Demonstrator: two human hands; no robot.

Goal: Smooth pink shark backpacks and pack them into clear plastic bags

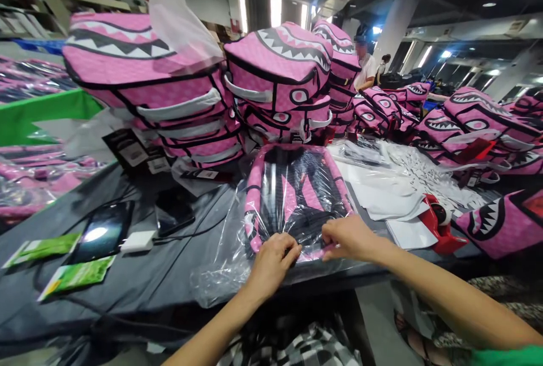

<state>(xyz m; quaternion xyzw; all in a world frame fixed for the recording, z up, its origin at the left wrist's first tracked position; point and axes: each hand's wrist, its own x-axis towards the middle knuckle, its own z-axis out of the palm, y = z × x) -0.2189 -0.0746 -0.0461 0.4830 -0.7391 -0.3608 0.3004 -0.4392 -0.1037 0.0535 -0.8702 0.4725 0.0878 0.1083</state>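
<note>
A pink and black backpack (303, 185) lies flat on the dark-covered table, strap side up, inside a clear plastic bag (224, 267). Loose film spreads out to its left and along the near side. At the backpack's near end, my left hand (275, 257) is closed, thumb and fingers pinched on the film. My right hand (345, 236) is beside it on the right, its fingers curled and pressed onto the plastic near the bag's near edge. Small folds of film under the fingertips are hidden.
Stacked pink shark-face bags (186, 94) rise behind. A red tape dispenser (443, 224) and white sheets (386, 193) lie right, near another pink bag (500, 222). Left are a phone (173, 210), a tablet-like device (104, 230), a white charger (138, 241), cables and green packets (76, 275).
</note>
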